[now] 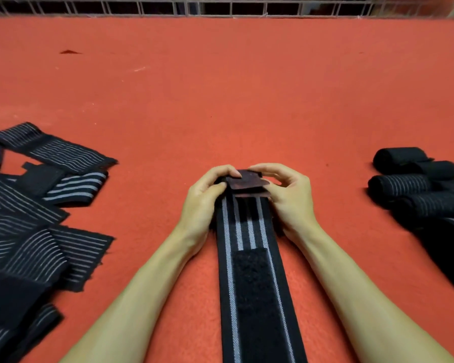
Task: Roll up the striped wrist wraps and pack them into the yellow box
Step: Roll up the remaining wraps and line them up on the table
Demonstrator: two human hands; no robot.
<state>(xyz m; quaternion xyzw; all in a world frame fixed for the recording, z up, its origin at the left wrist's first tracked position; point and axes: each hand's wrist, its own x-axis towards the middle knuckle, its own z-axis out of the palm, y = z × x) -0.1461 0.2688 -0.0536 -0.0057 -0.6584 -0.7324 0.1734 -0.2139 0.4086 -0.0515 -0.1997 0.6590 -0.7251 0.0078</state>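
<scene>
Head cam: one striped wrist wrap (247, 231) lies flat on the red surface (220, 87), running from the near edge straight up the middle. It's got a fuzzy black velcro patch (252, 279) on the nearer half. Both hands are on its far end. The left hand (207, 197) and right hand (290, 195) each have their fingers curled over the end, pinching it from either side, and a dark brownish tab (249, 180) is folded over on top between the fingertips. By the left edge there's a messy pile of flat wraps (37, 231), overlapping each other. By the right edge sit the rolled wraps (414, 189), bunched together and touching. A wire railing (220, 7) runs along the far edge.
</scene>
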